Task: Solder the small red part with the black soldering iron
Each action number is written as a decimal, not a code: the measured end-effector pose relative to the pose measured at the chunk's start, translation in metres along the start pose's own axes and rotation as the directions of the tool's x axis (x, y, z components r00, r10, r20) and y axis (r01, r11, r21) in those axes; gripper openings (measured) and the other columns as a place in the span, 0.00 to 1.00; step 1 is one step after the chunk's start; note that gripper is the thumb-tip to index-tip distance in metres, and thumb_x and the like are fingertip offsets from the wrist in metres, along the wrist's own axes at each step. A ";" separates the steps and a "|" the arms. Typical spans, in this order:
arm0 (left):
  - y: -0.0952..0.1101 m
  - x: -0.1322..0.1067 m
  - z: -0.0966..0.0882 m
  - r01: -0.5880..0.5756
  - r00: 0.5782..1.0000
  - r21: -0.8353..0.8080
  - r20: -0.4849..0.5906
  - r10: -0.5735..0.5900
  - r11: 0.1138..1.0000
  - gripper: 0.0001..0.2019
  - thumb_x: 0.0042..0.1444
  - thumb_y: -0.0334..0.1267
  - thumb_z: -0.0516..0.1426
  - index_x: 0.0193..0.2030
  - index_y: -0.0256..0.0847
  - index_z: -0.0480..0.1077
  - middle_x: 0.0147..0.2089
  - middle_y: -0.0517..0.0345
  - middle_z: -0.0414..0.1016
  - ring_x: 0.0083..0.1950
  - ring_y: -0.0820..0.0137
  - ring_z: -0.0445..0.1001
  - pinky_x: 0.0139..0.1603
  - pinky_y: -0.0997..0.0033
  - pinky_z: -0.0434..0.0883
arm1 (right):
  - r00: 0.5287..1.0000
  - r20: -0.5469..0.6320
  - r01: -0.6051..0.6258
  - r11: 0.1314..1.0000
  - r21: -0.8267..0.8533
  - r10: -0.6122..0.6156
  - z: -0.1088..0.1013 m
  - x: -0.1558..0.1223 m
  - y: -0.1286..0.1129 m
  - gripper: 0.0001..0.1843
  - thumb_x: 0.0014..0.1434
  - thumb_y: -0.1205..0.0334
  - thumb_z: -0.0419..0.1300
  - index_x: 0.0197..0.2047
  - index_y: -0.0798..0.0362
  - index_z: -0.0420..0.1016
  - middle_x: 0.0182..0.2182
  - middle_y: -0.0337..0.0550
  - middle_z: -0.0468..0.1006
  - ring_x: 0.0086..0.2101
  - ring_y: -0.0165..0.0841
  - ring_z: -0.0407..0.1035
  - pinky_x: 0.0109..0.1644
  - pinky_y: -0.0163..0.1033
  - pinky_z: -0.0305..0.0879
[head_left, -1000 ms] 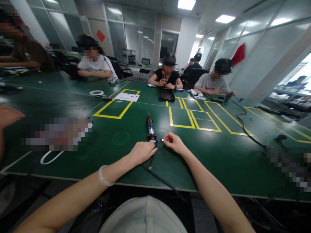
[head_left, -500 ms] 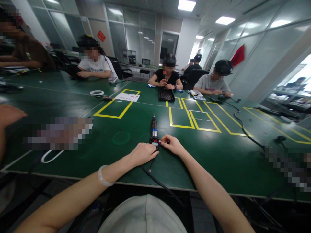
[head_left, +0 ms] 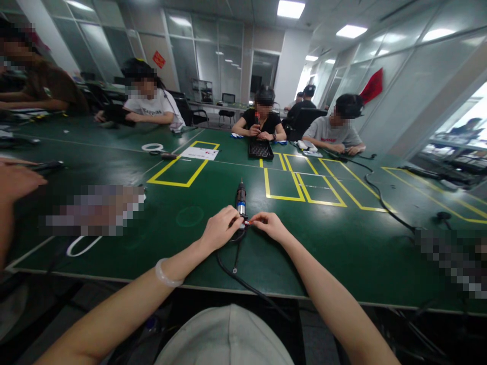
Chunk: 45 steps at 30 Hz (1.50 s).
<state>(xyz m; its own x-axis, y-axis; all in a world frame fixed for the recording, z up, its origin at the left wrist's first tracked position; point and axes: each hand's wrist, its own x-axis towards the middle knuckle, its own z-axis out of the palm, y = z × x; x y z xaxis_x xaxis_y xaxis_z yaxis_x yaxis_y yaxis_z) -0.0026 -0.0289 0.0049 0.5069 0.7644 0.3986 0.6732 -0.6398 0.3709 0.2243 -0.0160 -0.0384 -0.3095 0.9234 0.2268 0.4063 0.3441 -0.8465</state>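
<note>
On the green table in front of me lies an opened-up corded power tool [head_left: 241, 200], its narrow tip pointing away. A silver and blue section shows along its body. My left hand [head_left: 222, 227] is closed around the tool's rear end, its fingertips covering part of it. From the right, my right hand [head_left: 269, 226] pinches a small red piece [head_left: 248, 223] at that same end; it is too small to name for sure. A black power cord [head_left: 247, 285] loops from beneath my left hand over the table's front edge. Beside it hangs a thin lead with a ring end [head_left: 235, 270].
Yellow tape rectangles [head_left: 284, 197] mark the green table [head_left: 335, 258]. Farther off are a black tray [head_left: 261, 150], a white sheet [head_left: 200, 153] and a cable ring [head_left: 152, 147]. A black cable [head_left: 384, 203] runs along the right. Several people sit around; one person's hand [head_left: 23, 180] reaches in at left.
My left hand has shifted forward and its fingers now bend onto the tool's rear end. My right hand has moved slightly left, and the red piece at its fingertips shows more clearly.
</note>
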 end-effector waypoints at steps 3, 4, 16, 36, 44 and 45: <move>-0.008 0.015 0.010 -0.052 0.998 -0.033 -0.024 0.051 0.998 0.15 0.65 0.46 0.51 0.52 0.43 0.71 0.60 0.51 0.70 0.60 0.63 0.67 0.59 0.62 0.65 | 0.999 0.007 0.033 0.999 -0.025 -0.033 -0.002 0.000 0.000 0.11 0.59 0.62 0.59 0.40 0.55 0.82 0.34 0.43 0.82 0.31 0.32 0.70 0.37 0.35 0.63; -0.010 0.020 0.016 -0.082 0.996 -0.034 0.016 0.083 0.996 0.17 0.63 0.47 0.53 0.54 0.44 0.70 0.63 0.51 0.67 0.63 0.61 0.64 0.63 0.59 0.63 | 0.999 0.010 0.044 0.999 -0.027 -0.044 -0.003 0.000 0.000 0.11 0.59 0.62 0.59 0.41 0.55 0.82 0.35 0.43 0.82 0.33 0.32 0.71 0.39 0.36 0.64; -0.014 0.033 0.027 -0.005 0.987 0.154 0.158 -0.020 0.988 0.08 0.55 0.43 0.57 0.37 0.48 0.77 0.63 0.58 0.70 0.69 0.53 0.57 0.70 0.40 0.48 | 0.999 0.048 0.002 0.986 0.169 -0.010 -0.001 -0.001 0.006 0.13 0.59 0.61 0.59 0.45 0.56 0.79 0.39 0.46 0.82 0.40 0.36 0.76 0.50 0.41 0.69; -0.217 0.023 -0.061 0.212 0.971 0.177 0.072 -0.228 0.961 0.24 0.52 0.57 0.56 0.48 0.43 0.74 0.60 0.49 0.69 0.60 0.56 0.68 0.61 0.59 0.64 | 0.995 0.089 -0.062 0.991 0.122 0.051 -0.005 -0.004 -0.004 0.12 0.60 0.60 0.60 0.44 0.56 0.78 0.38 0.47 0.82 0.40 0.36 0.76 0.47 0.40 0.70; -0.169 0.011 -0.069 0.441 0.878 0.489 -0.062 -0.474 0.753 0.15 0.58 0.51 0.53 0.40 0.42 0.69 0.50 0.45 0.70 0.48 0.55 0.71 0.46 0.58 0.70 | 0.994 0.100 -0.049 0.995 0.086 0.040 -0.005 -0.005 -0.008 0.11 0.60 0.61 0.60 0.43 0.56 0.79 0.37 0.46 0.82 0.38 0.36 0.76 0.45 0.40 0.69; -0.162 0.011 -0.068 0.435 0.879 0.516 -0.064 -0.473 0.738 0.15 0.58 0.51 0.53 0.40 0.42 0.69 0.51 0.45 0.70 0.48 0.55 0.71 0.46 0.58 0.70 | 0.994 0.101 -0.048 0.995 0.083 0.039 -0.005 -0.005 -0.008 0.11 0.60 0.61 0.60 0.43 0.56 0.79 0.37 0.46 0.82 0.38 0.35 0.76 0.45 0.40 0.69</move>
<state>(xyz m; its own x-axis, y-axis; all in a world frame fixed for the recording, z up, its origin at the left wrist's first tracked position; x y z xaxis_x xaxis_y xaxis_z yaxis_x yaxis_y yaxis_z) -0.1422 0.0778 0.0065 0.0925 0.9692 0.2281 0.9951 -0.0983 0.0143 0.2269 -0.0226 -0.0301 -0.3785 0.9143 0.1438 0.3477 0.2844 -0.8934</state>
